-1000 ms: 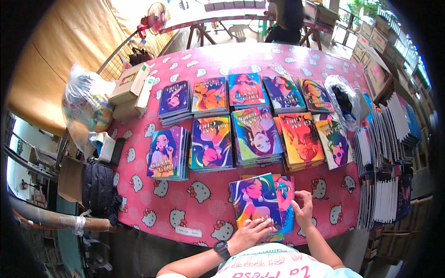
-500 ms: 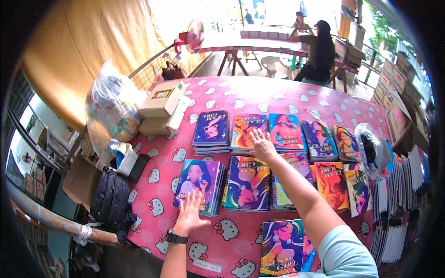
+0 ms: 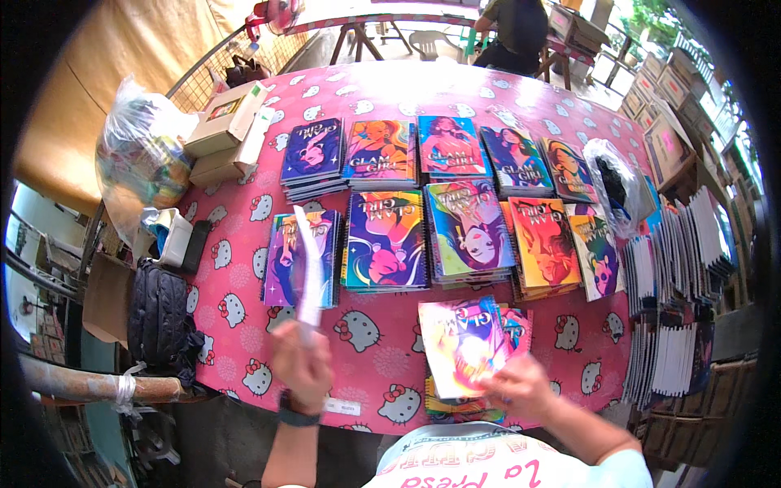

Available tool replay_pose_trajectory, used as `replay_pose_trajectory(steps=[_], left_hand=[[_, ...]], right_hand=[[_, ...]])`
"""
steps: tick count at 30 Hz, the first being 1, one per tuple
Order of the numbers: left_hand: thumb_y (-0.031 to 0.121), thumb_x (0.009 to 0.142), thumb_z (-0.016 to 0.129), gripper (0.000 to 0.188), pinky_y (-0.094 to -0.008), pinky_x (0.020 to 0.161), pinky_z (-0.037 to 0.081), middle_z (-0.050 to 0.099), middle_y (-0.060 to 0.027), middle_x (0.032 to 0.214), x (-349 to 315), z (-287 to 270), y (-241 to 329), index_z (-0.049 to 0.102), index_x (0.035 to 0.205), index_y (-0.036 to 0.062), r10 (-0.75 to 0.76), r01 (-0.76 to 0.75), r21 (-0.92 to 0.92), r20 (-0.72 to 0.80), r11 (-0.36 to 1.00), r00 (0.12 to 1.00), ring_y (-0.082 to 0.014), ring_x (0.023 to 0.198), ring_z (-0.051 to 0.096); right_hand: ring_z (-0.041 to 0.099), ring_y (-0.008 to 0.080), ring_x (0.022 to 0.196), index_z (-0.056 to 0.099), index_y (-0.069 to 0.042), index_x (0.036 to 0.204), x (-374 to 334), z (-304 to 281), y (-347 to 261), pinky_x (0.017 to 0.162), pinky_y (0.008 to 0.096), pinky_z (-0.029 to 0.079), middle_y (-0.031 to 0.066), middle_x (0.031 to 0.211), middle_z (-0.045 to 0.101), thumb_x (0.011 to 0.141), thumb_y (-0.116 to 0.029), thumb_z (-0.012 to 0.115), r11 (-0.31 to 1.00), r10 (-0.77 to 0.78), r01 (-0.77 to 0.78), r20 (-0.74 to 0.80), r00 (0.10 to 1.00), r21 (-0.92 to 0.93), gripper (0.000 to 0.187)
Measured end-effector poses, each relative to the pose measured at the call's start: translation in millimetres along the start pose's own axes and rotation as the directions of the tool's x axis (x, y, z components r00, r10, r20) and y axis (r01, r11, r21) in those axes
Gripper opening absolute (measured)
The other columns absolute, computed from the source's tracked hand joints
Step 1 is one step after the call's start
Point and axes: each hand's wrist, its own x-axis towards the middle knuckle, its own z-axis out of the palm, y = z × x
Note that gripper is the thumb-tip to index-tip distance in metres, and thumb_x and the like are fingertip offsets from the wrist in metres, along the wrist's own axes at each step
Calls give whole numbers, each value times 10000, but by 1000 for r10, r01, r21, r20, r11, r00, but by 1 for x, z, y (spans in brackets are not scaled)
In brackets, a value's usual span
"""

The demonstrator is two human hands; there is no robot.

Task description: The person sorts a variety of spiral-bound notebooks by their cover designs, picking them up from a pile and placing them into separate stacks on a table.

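My left hand [image 3: 303, 368] grips a thin notebook [image 3: 310, 268] by its lower end; it stands almost edge-on, blurred, in front of the purple notebook stack [image 3: 281, 254]. At the near edge, my right hand [image 3: 516, 385] pinches the lower corner of a bright notebook [image 3: 460, 337], tilted over a small pile. Part of another notebook [image 3: 516, 325] shows beside it. Beyond my hands, spiral notebooks with illustrated covers lie in two rows of stacks, among them a yellow-and-purple stack [image 3: 386, 244], a green stack [image 3: 472, 232] and an orange stack [image 3: 547, 244].
A pink patterned cloth [image 3: 358, 329] covers the table. Cardboard boxes [image 3: 224, 122] and a filled plastic bag [image 3: 146, 159] stand at left, near a black backpack [image 3: 159, 317]. Upright notebook rows [image 3: 675, 358] line the right. Another person [image 3: 517, 37] sits at the far table.
Both hands have drawn back from the stacks and now hold notebooks; my left hand has lifted one upright, my right hand tilts one near me. The view has tipped downward.
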Motion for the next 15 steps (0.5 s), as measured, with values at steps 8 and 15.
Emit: replay_pose_trajectory(steps=[8,15], left_hand=[[256,774,641,254,-299,618,524,630,-56,963,-121,57,117,637,975,102,262,101,-399,752,912,605,-192,742,622],[16,696,571,258,-404,873,431,605,-170,963,63,137,-23,602,952,22,177,-71,-333,298,940,938,-336,953,558]], right_hand=[[416,288,1090,531,-82,1137,-32,39,20,894,409,321,132,1175,481,717,-353,672,775,631,-575,-268,728,263,519],[241,324,1264,471,-109,1252,-29,65,33,985,478,164,147,1379,304,709,-519,603,810,570,-583,-146,809,-67,693]])
